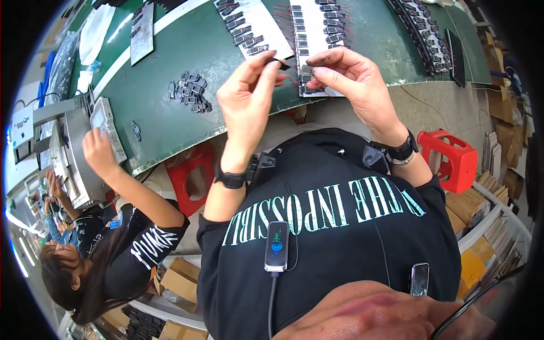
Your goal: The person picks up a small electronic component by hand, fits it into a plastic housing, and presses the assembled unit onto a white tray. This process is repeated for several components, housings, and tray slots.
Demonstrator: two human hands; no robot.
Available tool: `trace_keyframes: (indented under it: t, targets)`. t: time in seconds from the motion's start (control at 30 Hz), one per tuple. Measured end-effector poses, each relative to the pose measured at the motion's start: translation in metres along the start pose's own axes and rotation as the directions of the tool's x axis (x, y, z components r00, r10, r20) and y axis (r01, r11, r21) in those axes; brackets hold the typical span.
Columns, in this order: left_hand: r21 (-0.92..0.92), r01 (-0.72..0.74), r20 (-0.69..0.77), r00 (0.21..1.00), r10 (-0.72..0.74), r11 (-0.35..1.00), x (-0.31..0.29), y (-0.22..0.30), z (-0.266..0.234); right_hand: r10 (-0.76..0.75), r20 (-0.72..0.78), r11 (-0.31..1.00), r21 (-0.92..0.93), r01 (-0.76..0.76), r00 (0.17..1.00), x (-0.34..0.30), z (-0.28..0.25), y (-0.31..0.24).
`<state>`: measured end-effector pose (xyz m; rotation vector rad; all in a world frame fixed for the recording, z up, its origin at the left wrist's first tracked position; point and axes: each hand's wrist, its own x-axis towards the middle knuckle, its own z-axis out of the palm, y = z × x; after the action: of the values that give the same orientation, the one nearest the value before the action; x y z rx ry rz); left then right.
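Observation:
Above the near edge of the green table (170, 127), my left hand (245, 97) pinches a small thin black piece (282, 63) between thumb and forefinger. My right hand (358, 80) grips a small dark rectangular module (307, 73) with its fingertips. The two held parts are close together, with a narrow gap between them. Under and beyond my hands lies a white board (313, 34) bearing rows of similar small black modules with thin red wires. Another white board (263, 25) with a row of black modules lies to its left.
A loose pile of small black modules (191, 90) sits left of my left hand. At far right stands a long rack of modules (422, 37). A co-worker's hand (101, 153) is beside a machine (82, 153) on the left. Red stools (450, 158) stand near the table.

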<state>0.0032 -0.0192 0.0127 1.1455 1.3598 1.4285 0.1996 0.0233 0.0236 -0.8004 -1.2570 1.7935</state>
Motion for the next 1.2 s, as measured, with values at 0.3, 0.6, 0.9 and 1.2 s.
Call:
trace_keyframes:
  t: [0.3, 0.6, 0.9, 1.2]
  targets:
    - [-0.339, 0.103, -0.018, 0.993, -0.116, 0.935, -0.009, -0.006, 0.018, -0.035, -0.064, 0.995, -0.096, 0.028, 0.997, 0.002, 0.01, 0.011]
    - [-0.277, 0.122, 0.018, 0.992, -0.121, 0.953, -0.011, -0.008, 0.015, -0.02, -0.054, 0.991, -0.131, 0.013, 0.998, -0.001, 0.003, 0.004]
    - [-0.267, 0.178, 0.094, 0.983, -0.158, 0.947, -0.013, -0.007, 0.016, -0.602, 0.284, 0.217, -0.841, 0.496, 0.746, 0.004, 0.006, 0.014]
    - [-0.371, 0.301, 0.153, 0.953, -0.262, 0.879, -0.019, -0.002, 0.018, -0.613, 0.262, 0.235, -0.84, 0.489, 0.745, 0.002, 0.003, 0.013]
